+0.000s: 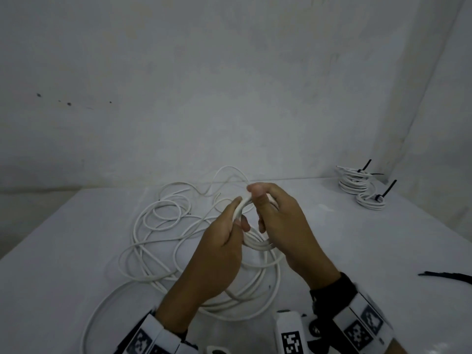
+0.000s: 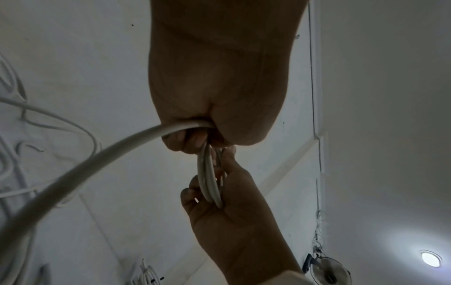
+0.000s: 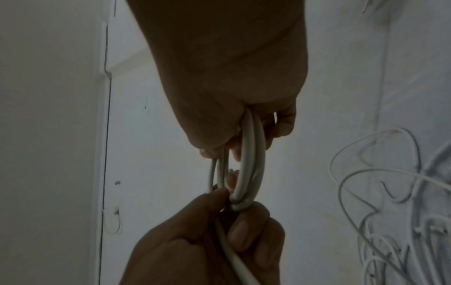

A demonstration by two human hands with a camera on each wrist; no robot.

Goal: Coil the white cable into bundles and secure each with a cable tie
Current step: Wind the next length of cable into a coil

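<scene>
Above the middle of the table both hands hold a small coil of white cable (image 1: 258, 245). My left hand (image 1: 229, 227) grips the coil's left side, its fingers curled round the strands (image 2: 208, 179). My right hand (image 1: 265, 208) pinches the coil's top and right side, thumb on top. In the right wrist view the coil (image 3: 249, 169) runs from my right hand down to my left hand (image 3: 234, 229). The loose white cable (image 1: 163, 238) trails from the coil in tangled loops over the table.
Two tied white bundles (image 1: 357, 183) with black cable ties stand at the far right of the white table (image 1: 63, 251). Loose black cable ties (image 1: 449, 277) lie at the right edge. A white wall stands close behind the table.
</scene>
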